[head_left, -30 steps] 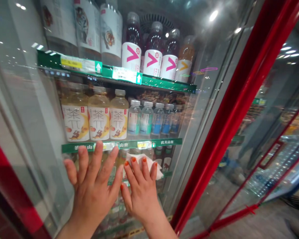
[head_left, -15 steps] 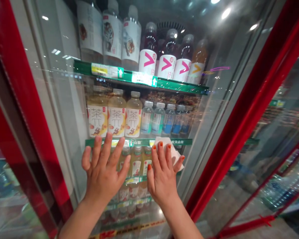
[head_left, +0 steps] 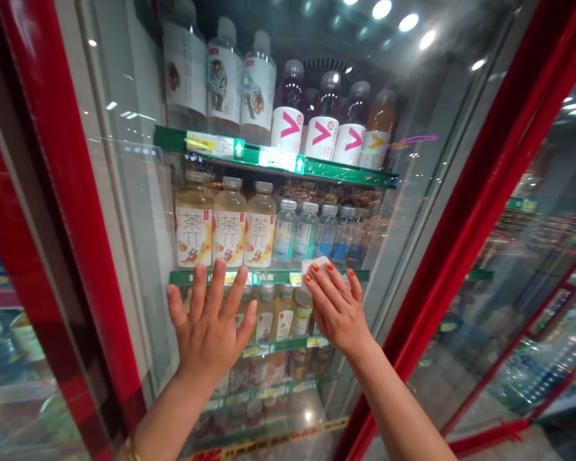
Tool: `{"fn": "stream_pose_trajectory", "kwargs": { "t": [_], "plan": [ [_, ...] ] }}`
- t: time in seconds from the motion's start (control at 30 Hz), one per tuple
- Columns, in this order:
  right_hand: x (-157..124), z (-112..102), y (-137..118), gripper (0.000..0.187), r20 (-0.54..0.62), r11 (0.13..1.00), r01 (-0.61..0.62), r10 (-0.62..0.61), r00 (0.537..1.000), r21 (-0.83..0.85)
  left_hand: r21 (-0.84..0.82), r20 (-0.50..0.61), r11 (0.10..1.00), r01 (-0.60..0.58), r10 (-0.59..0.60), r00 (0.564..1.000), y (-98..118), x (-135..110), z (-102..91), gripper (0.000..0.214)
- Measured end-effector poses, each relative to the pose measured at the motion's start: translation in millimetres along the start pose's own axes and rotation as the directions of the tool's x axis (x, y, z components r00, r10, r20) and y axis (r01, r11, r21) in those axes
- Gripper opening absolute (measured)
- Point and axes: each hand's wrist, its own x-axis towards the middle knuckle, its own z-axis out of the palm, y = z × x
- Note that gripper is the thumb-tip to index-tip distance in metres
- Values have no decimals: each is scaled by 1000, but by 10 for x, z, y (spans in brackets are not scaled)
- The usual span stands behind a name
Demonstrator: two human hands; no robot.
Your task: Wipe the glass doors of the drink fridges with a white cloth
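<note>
A glass door of a drinks cooler fills the middle of the view. My left hand lies against the glass with its fingers spread and nothing under them that I can see. To its right, my right hand presses a folded white tissue to the pane, fingers bent over it. Only the tissue's upper edge shows; the rest is under the fingers. The thumb is hidden. Behind the glass, near both hands, stand tea bottles and smaller blue-green bottles.
Red door frames run down both sides of the pane. Inside, a green-edged shelf carries tall bottles with white labels. Ceiling lights reflect in the glass. Another glass door stands at the right.
My right hand has moved right and slightly up with the tissue, and its fingers now lean left and cover more of it. The left hand stays spread on the glass; the view has shifted slightly.
</note>
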Motion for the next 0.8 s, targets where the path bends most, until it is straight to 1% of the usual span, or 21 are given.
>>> {"fn": "stream_pose_trajectory", "kwargs": {
  "t": [0.07,0.13,0.2,0.23,0.27,0.3,0.33,0.37,0.4,0.43,0.47,0.5,0.53,0.57,0.6,0.63,0.67,0.7,0.73,0.77,0.8],
  "plan": [
    [-70,69,-232,80,2,991,-128,128,992,-47,-9,-2,1000,3,-3,1000,2,-1,3,88],
    [-78,104,-505,84,35,987,-161,162,986,-27,-20,2,1000,5,-5,1000,-3,-5,4,88],
    [18,106,-698,85,104,996,-81,77,992,31,-32,9,999,3,-3,1000,-15,-13,3,86],
    [104,97,-725,84,134,998,-29,22,991,57,-40,10,999,2,-2,1000,-23,-17,1,85],
    [203,84,-695,82,149,998,2,-13,989,70,-48,16,999,2,-1,1000,-30,-20,-2,85],
    [297,67,-611,81,149,998,-7,-3,989,65,-56,21,998,3,-2,1000,-37,-23,-6,84],
    [370,48,-486,80,133,997,-62,56,990,44,-63,24,998,6,-4,1000,-41,-23,-10,85],
    [406,32,-347,80,99,988,-155,153,983,14,-68,26,998,8,-6,1000,-42,-23,-15,85],
    [393,21,-221,79,49,964,-266,266,963,-15,-72,26,997,8,-6,1000,-41,-20,-21,85],
    [332,20,-141,78,-8,927,-372,372,928,-37,-75,24,997,5,-3,1000,-37,-17,-27,85],
    [228,33,-128,77,-63,887,-459,455,888,-51,-81,22,997,0,2,1000,-32,-15,-35,85],
    [94,59,-193,78,-103,857,-512,505,857,-58,-94,21,996,-4,6,1000,-29,-13,-44,84],
    [-49,97,-333,79,-118,846,-529,520,846,-63,-116,25,993,-5,8,1000,-28,-13,-54,83],
    [-180,142,-530,82,-105,860,-506,498,861,-69,-147,29,989,-6,11,1000,-33,-16,-64,82],
    [-274,188,-756,84,-50,900,-431,428,902,-66,-185,30,983,-7,13,999,-43,-21,-76,81],
    [-313,227,-978,84,21,950,-310,311,950,-43,-229,24,973,-9,15,1000,-58,-29,-89,80],
    [-286,253,-1164,84,77,980,-197,198,977,-13,-273,10,962,-14,17,1000,-78,-40,-102,79],
    [-193,265,-1285,82,118,994,-105,102,988,16,-315,-5,949,-19,19,1000,-101,-51,-115,78],
    [-48,262,-1327,80,142,998,-53,48,989,35,-351,-16,936,-22,17,1000,-124,-63,-128,77],
    [123,246,-1292,78,150,998,-51,45,988,35,-382,-22,924,-21,14,1000,-146,-73,-142,76],
    [291,223,-1195,78,147,995,-95,91,985,18,-407,-22,913,-19,11,1000,-166,-81,-154,75]
  ]
}}
